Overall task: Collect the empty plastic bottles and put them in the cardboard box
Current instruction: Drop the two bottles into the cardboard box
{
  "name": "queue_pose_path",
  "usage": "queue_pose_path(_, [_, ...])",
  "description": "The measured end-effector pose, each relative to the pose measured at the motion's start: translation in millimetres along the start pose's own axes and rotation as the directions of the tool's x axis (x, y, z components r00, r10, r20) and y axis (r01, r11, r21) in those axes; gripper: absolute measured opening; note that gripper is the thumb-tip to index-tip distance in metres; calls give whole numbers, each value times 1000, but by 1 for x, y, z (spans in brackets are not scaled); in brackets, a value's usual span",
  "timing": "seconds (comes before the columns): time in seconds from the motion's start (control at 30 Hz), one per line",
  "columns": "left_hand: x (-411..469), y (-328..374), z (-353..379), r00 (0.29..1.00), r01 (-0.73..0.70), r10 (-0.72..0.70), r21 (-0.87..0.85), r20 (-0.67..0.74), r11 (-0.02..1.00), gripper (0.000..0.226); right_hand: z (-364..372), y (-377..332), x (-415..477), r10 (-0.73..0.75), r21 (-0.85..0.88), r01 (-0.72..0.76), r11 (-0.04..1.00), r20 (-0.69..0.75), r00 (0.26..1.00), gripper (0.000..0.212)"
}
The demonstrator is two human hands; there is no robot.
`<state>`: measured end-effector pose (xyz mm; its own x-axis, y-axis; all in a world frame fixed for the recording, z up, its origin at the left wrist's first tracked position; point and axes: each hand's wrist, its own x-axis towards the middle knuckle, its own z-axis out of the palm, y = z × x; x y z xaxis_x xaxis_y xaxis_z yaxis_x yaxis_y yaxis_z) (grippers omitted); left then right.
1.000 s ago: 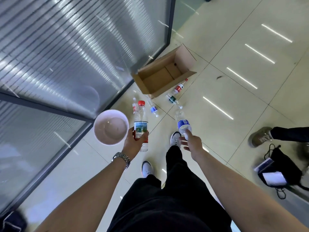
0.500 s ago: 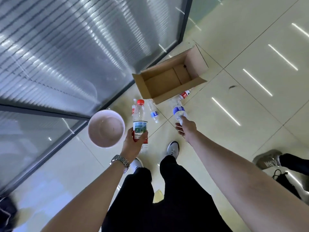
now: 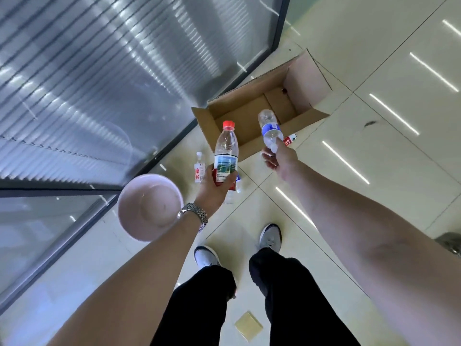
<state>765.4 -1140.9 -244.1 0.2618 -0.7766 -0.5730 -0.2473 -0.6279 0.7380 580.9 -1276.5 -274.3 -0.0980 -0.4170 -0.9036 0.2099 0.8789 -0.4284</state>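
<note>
Your left hand (image 3: pixel 217 188) grips the red-capped bottle (image 3: pixel 225 156) around its label; your right hand (image 3: pixel 280 158) pinches the blue-label bottle (image 3: pixel 270 129) by its end, over the cardboard box (image 3: pixel 239 113). Both look light, thin-walled and crushable, so hold mid-body.

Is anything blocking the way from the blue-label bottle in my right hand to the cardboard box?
Nothing visible. The blue-label bottle, held by the right hand, already appears over the open cardboard box, whose flaps are open and whose interior looks empty.
</note>
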Motion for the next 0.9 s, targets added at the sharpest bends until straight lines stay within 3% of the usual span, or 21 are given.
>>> queue_pose_path(0.17, [78, -33, 28, 997, -54, 51, 62, 50, 997, 50, -4, 22, 80, 5, 123, -9, 992, 30, 1000, 36])
queue_pose_path(0.33, [96, -34, 27, 997, -82, 81, 97, 14, 992, 44, -20, 55, 87, -2, 61, 1, 998, 15, 1000, 36])
queue_pose_path(0.53, [138, -57, 40, 994, -106, 104, 94, 25, 990, 59, -43, 88, 134, -40, 28, 42, 999, -89, 995, 24])
queue_pose_path(0.7, [194, -88, 61, 997, -64, 67, 110, -25, 992, 61, -47, 98, 195, -187, -1, 189, 982, -154, 970, 20])
queue_pose_path(0.9, [250, -112, 83, 998, -55, 60, 181, -21, 982, 89, -58, 105, 264, -305, -13, 308, 951, -184, 934, 17])
